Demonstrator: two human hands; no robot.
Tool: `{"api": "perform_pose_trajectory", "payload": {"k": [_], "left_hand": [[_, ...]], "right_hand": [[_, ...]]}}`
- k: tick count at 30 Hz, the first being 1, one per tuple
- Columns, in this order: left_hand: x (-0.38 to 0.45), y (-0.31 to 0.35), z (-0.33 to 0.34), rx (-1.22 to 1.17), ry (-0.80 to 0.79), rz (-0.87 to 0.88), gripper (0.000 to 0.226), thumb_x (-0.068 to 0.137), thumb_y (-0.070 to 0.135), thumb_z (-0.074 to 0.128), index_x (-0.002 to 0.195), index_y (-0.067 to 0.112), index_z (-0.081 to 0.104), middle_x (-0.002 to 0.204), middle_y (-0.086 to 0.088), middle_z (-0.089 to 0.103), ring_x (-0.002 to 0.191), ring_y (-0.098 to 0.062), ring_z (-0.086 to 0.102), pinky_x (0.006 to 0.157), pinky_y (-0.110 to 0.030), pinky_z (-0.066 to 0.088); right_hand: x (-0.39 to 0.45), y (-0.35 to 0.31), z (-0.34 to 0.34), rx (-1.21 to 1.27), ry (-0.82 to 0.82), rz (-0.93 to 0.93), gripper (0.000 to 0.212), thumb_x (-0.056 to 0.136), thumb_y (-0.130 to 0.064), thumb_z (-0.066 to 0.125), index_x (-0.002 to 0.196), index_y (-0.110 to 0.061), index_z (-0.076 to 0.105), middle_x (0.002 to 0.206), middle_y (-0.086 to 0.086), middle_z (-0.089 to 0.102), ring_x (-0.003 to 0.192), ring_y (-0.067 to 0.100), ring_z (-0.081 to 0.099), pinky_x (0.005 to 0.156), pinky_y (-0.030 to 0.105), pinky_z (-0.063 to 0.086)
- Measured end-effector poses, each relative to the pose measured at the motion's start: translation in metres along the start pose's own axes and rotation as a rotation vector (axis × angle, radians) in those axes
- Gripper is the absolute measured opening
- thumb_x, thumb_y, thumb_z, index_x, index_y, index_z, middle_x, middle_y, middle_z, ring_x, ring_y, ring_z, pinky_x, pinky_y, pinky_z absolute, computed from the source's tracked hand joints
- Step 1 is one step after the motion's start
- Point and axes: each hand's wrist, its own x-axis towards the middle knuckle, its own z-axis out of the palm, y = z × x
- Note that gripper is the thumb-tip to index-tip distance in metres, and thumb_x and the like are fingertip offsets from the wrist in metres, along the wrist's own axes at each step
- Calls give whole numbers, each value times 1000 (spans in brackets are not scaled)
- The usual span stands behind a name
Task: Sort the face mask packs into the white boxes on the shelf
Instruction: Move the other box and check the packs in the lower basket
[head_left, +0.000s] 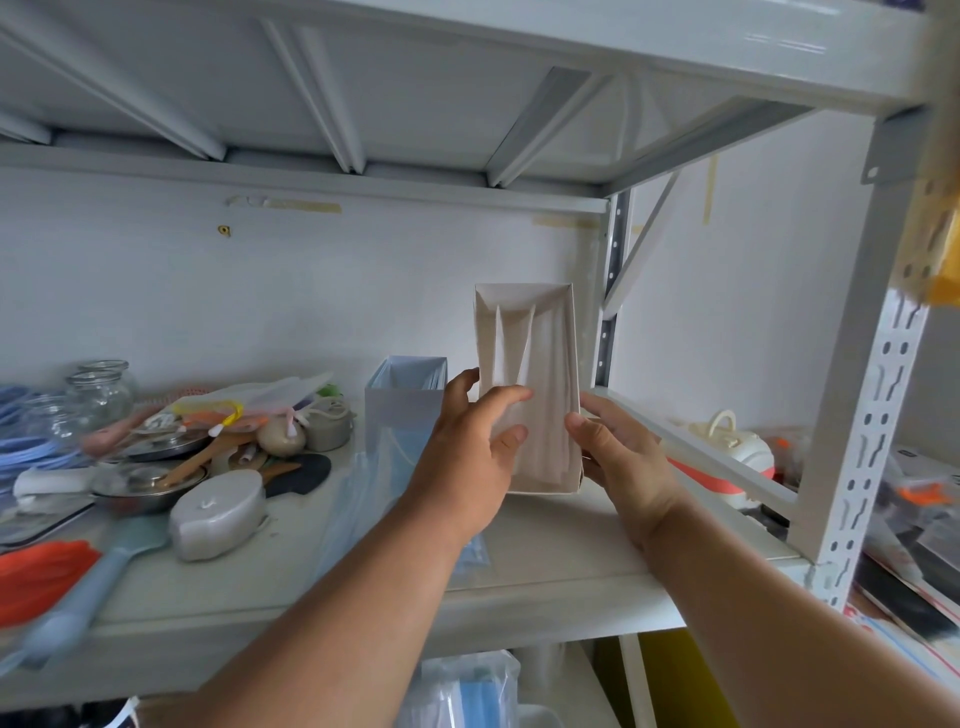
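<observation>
A white box (545, 483) stands tipped toward me on the shelf (545, 566), its open side showing several pale face mask packs (545, 395) inside. My left hand (467, 457) holds the box's left side, with its fingers curled over the packs. My right hand (618, 457) grips the box's right wall, thumb on the front edge. A second white box (402, 410) stands just to the left, with blue mask packs in it. More blue mask packs (363, 499) lie flat on the shelf in front of that box.
Clutter fills the shelf's left: glass jars (101, 395), metal pans (140, 488), a grey oval container (218, 514), a blue-handled utensil (78, 608), blue cords. The shelf upright (857, 441) stands at the right, and a bag of blue masks (467, 691) lies below.
</observation>
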Motion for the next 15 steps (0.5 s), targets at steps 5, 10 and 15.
{"api": "perform_pose_trajectory", "payload": {"k": [5, 10, 15], "left_hand": [[-1, 3, 0, 3, -30, -53, 42, 89, 47, 83, 128, 45, 69, 165, 10, 21, 145, -3, 31, 108, -16, 25], [-1, 3, 0, 27, -9, -47, 49, 84, 48, 87, 129, 44, 68, 166, 7, 21, 146, -4, 30, 110, -16, 25], [0, 3, 1, 26, -23, -41, 46, 90, 43, 84, 132, 44, 67, 163, 10, 20, 151, -6, 27, 108, -15, 25]], "right_hand": [[-1, -2, 1, -5, -12, 15, 94, 75, -76, 86, 151, -25, 66, 130, 30, 71, 128, 52, 67, 120, 69, 48], [0, 0, 1, -13, -16, 14, 94, 77, -75, 85, 154, -24, 65, 133, 10, 80, 130, 36, 73, 121, 64, 49], [0, 0, 1, -19, -36, 10, 102, 72, -83, 87, 153, -24, 65, 128, 28, 72, 127, 53, 67, 118, 72, 48]]}}
